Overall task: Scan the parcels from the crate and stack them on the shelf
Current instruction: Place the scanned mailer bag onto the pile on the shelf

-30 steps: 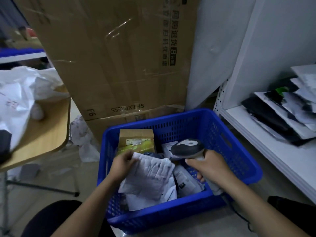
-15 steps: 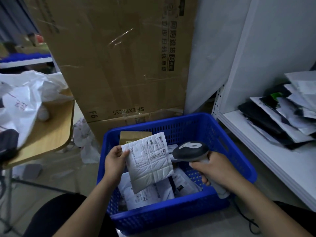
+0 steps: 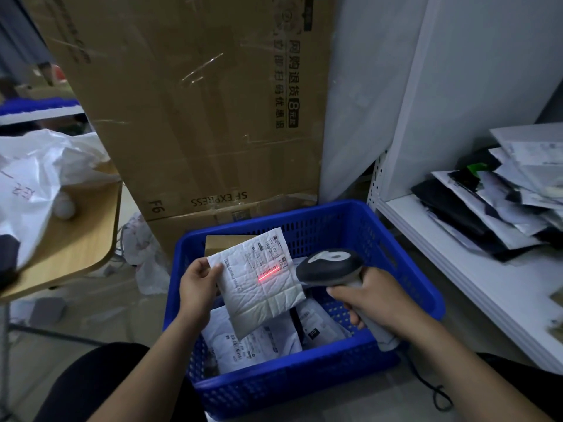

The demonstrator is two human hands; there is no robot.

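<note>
Head view: left hand pinches left edge of white padded mailer parcel, held tilted above blue perforated plastic crate. Right hand grips handle of grey-and-black handheld barcode scanner, head just beside parcel's right edge; red laser line across label. More white parcels in crate. Mailers piled on white metal shelf at right. Tall brown cardboard box behind crate.

white shelf: heap of parcels | floor: blue crate | wooden table: white bag
</note>
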